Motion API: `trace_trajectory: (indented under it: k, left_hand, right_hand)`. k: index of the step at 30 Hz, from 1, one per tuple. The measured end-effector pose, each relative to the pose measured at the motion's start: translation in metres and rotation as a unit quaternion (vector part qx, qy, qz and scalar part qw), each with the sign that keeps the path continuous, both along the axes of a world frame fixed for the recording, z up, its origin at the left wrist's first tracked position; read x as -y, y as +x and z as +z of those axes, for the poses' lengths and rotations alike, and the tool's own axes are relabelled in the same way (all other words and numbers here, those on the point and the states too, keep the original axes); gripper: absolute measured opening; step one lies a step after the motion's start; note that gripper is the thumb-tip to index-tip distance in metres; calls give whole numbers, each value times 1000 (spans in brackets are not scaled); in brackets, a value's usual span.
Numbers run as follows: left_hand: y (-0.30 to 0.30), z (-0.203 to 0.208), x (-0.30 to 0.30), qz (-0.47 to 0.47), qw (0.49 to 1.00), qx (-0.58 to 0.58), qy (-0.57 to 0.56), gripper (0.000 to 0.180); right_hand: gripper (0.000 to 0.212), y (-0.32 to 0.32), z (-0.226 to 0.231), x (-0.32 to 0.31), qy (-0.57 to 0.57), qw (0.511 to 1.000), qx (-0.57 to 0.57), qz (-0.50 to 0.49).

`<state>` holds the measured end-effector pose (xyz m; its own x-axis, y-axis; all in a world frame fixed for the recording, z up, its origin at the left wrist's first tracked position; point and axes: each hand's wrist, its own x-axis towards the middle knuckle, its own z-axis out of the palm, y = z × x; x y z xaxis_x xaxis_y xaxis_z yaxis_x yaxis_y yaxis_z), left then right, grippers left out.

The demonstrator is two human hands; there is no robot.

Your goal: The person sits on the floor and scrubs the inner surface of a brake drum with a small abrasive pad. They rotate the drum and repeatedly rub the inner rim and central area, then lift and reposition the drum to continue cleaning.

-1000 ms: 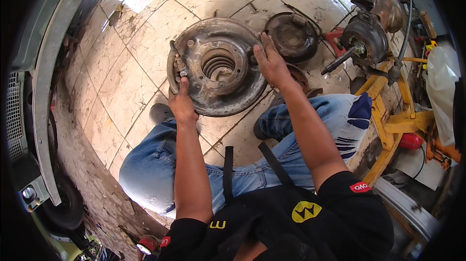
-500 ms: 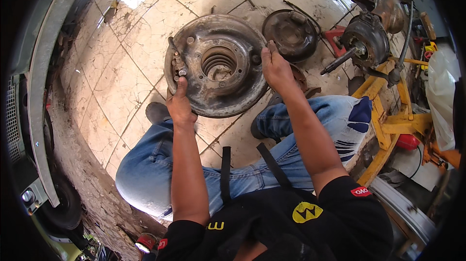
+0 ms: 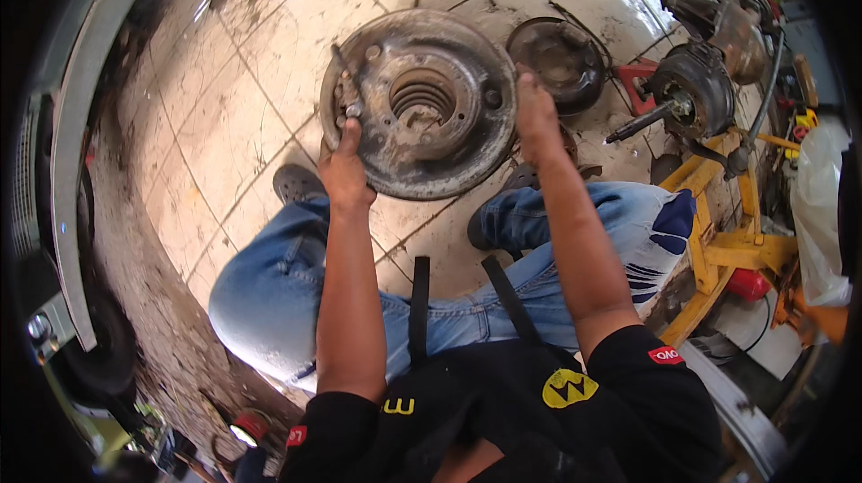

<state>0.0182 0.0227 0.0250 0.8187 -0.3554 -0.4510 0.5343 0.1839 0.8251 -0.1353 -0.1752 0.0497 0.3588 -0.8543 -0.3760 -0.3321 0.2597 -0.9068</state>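
Between my two hands is a large, round, worn metal brake backing plate point(image 3: 458, 155), tilted, with a big hole in its middle. Coils of a spring point(image 3: 422, 101) show through that hole. My left hand point(image 3: 346, 171) grips the lower left rim, its thumb on the front beside a small fitting point(image 3: 348, 97) fixed to the plate. On the right edge, my right hand point(image 3: 539, 119) is closed on the rim; its fingers behind the plate are hidden. Just beyond my right hand, a smaller dark round plate point(image 3: 558, 79) lies on the floor.
To the right stands a yellow metal stand point(image 3: 718, 254) beside a greasy axle and hub assembly point(image 3: 691, 92) with a protruding shaft. A clear plastic bag point(image 3: 819, 214) hangs at far right. Cracked floor tiles point(image 3: 211, 115) lie ahead; a long metal rail point(image 3: 76, 151) runs along the left.
Both hands and the backing plate have shifted slightly up and to the right in view. The surroundings also shift a little with the head. My grip on the plate continues.
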Motion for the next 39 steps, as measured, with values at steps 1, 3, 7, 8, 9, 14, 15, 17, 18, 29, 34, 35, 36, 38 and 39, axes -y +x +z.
trace_trajectory:
  k: [1, 3, 7, 8, 9, 14, 15, 17, 18, 29, 34, 35, 36, 38, 39]
  left_hand:
    - [-2, 4, 2, -2, 1000, -5, 5, 45]
    - [-1, 4, 4, 10, 1000, 11, -8, 42]
    - [-1, 13, 5, 7, 1000, 12, 3, 36]
    - [-1, 14, 5, 3, 1000, 18, 12, 38]
    - [-1, 15, 4, -1, 999, 25, 21, 40]
    - [-1, 1, 1, 16, 999, 39, 29, 39]
    - [1, 3, 0, -1, 999, 5, 48, 39]
    - [-1, 6, 3, 17, 1000, 9, 12, 33]
    - [-1, 11, 5, 26, 1000, 13, -5, 30]
    - [1, 14, 4, 35, 999, -7, 33, 30]
    - [-1, 13, 6, 41, 999, 1, 11, 35]
    - [-3, 12, 3, 36, 999, 1, 23, 36]
    - [-2, 12, 2, 38, 999, 4, 23, 37]
    - [-1, 11, 5, 42, 999, 7, 20, 37]
    - [0, 11, 5, 32, 999, 12, 17, 38]
  right_hand:
    - [56, -3, -14, 9, 145, 976, 151, -52]
    - [55, -3, -23, 12, 131, 976, 166, -57]
    - [55, -8, 1, 3, -43, 997, -24, 64]
    - [55, -10, -2, 1, -35, 997, -21, 61]
    - [54, -12, -5, 1, -26, 998, -17, 58]
    - [52, -9, 3, -15, -66, 996, -16, 53]
    - [51, -9, 6, -20, -99, 993, -25, 55]
    - [51, -16, -16, -5, -23, 998, 21, 47]
    - [51, -15, -21, 1, 17, 998, 46, 43]
    - [56, -13, -8, -14, -107, 992, 30, 57]
    - [54, -14, -9, -10, -35, 999, 5, 33]
    - [54, -13, -7, -11, -64, 997, 20, 41]
    - [54, -13, -6, -12, -92, 994, 34, 49]
    - [53, -10, -13, -5, -45, 994, 95, 34]
    - [52, -9, -16, -4, -3, 994, 107, 16]
